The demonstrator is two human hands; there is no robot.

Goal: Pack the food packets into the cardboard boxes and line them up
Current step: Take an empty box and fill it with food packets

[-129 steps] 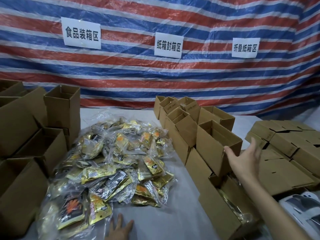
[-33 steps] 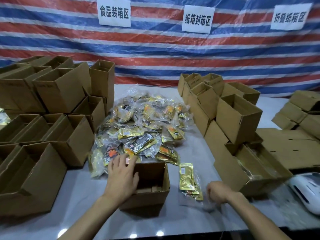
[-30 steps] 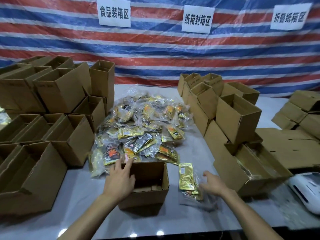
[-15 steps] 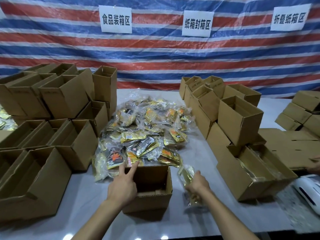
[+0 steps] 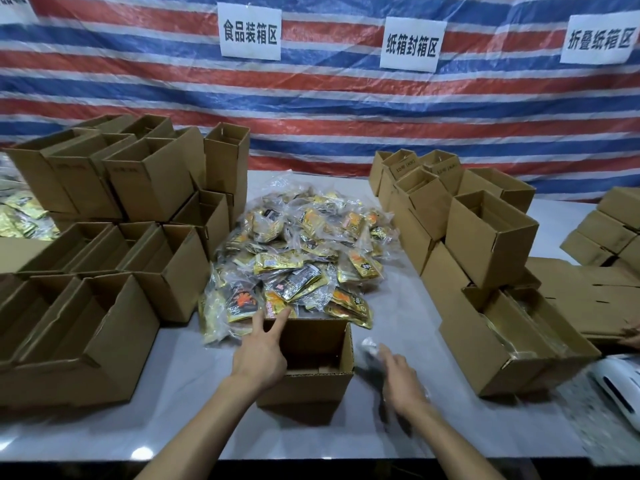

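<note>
Grey table (image 5: 405,306) holds an open box (image 5: 308,389). Left hand (image 5: 259,355) rests straight-fingered on its rim; right hand (image 5: 401,379), three o'clock, grip unclear.

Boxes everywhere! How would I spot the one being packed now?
Find the central heap of food packets. In front of it, nearest the camera, sits one open cardboard box. Unlike the stacked boxes on both sides, it stands alone, the left hand at its rim.

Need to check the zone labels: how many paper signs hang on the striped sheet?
4 signs: one above the packet pile, one to its right, one at the far right edge, and a fourth cut off at the top left corner. Others may hang outside the view.
</note>
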